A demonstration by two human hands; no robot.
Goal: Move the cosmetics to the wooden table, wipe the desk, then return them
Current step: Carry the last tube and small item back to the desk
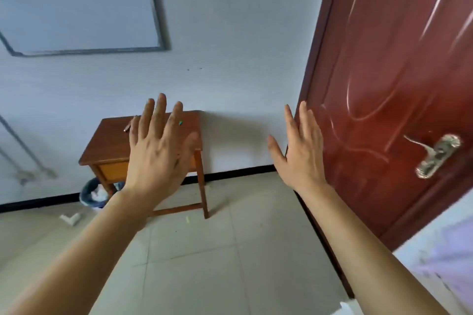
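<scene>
Left hand [158, 146] and right hand [302, 153] spread wide, holding nothing, before the wooden table [107, 140].

To your right a red-brown door [396, 84] with a metal lever handle [435, 155], up left a framed whiteboard [76, 2], a waste bin [89, 195] by the black skirting [243, 171], pale tiled floor [230, 250]

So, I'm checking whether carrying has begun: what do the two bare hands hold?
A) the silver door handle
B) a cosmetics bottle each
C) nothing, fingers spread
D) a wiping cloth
C: the left hand and the right hand are both raised with straight, spread fingers and nothing in them, in front of the small brown wooden table.
</scene>
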